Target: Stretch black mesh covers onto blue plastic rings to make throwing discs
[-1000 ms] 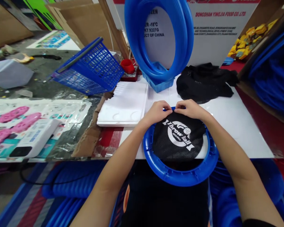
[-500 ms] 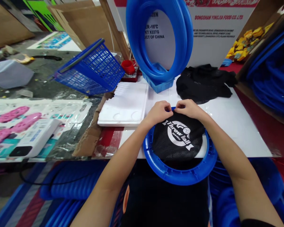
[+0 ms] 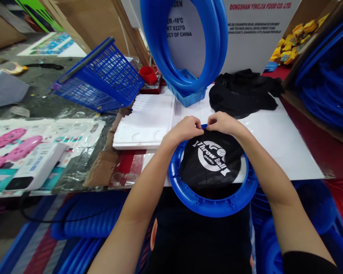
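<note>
A blue plastic ring [image 3: 213, 205] lies partly over the table's front edge, its near side against my body. Black mesh fabric [image 3: 211, 163] with a white "Throw ball" print spans much of its opening. At the ring's far side my left hand [image 3: 188, 128] pinches the fabric's edge against the rim. Close beside it, my right hand [image 3: 221, 123] also has its fingers closed on the fabric's edge at the rim. The fingertips hide the exact spot they grip. More black mesh [image 3: 242, 93] lies crumpled behind my right hand.
Blue rings [image 3: 221, 45] stand upright in a light blue basket [image 3: 185, 97]. A white foam piece [image 3: 145, 121] lies left of the hands, with a tilted blue basket [image 3: 103, 76] and red cup [image 3: 148, 75] behind. A box of blue rings [image 3: 328, 80] stands at right.
The view has shifted slightly, so most things appear a little further left and higher. Both hands keep their hold at the ring's far rim, with the fingers slightly repositioned.
</note>
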`<state>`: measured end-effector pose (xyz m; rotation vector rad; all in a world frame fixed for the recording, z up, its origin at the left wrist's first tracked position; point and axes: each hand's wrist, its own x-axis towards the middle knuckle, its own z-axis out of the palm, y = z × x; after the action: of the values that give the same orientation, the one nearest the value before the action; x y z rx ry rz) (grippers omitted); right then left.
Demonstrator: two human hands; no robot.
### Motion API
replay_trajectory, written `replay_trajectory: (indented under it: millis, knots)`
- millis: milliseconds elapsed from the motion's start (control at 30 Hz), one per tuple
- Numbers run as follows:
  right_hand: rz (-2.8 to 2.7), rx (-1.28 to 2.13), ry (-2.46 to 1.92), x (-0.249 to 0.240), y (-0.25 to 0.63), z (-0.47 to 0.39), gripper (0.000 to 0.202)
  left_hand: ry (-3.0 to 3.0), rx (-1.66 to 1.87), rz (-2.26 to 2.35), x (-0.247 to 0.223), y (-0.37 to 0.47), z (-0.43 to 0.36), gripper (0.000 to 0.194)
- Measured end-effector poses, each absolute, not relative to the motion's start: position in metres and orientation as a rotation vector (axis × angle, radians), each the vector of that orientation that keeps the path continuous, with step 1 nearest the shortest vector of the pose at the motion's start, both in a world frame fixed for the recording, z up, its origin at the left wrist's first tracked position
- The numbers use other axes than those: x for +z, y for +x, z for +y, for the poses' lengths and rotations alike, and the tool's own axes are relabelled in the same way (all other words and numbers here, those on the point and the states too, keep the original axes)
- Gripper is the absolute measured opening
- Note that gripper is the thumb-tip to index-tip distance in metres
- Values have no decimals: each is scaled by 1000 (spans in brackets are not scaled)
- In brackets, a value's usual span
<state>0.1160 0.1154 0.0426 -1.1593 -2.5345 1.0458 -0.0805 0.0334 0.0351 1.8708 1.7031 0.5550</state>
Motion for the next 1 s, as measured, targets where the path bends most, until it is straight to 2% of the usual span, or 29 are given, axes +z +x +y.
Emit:
replay_trajectory:
  millis: [267,500,767,933,1000]
  knots:
    - [-2613,701,-1284,46,111,94,7,1911,372,1773,42,-78,36,9]
    - [-2558,1255,-1069,45,116,116,9,1746,374,1519,40,-96,43,13]
    - [-2565,845,-1065,36,106,99,2,1883,335,1621,41,-89,40,14]
    - [-2560,1167,-906,35,111,110,11,1844,349,1633,40,-90,35,13]
    - [-2573,1176,-905,36,112,114,13,1853,400,1641,38,-92,32,11]
